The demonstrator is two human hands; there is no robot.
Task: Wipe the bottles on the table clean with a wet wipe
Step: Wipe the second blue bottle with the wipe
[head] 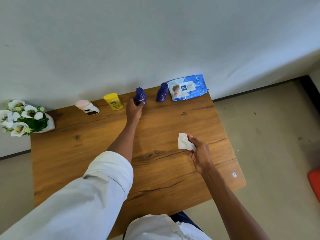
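Several bottles stand in a row along the far edge of the wooden table [103, 153]. My left hand [134, 110] is stretched out and wrapped around a dark blue bottle [140, 96] in the middle of the row. A second dark blue bottle [162, 93] stands to its right. A yellow bottle [113, 101] and a white bottle with a pink top [87, 107] stand to its left. My right hand [199, 153] hovers over the table's right half and pinches a crumpled white wet wipe [184, 141].
A blue pack of wet wipes [187, 87] lies at the far right corner, next to the wall. A white vase of white flowers [22, 118] sits at the far left corner. A red object [314, 182] lies on the floor to the right.
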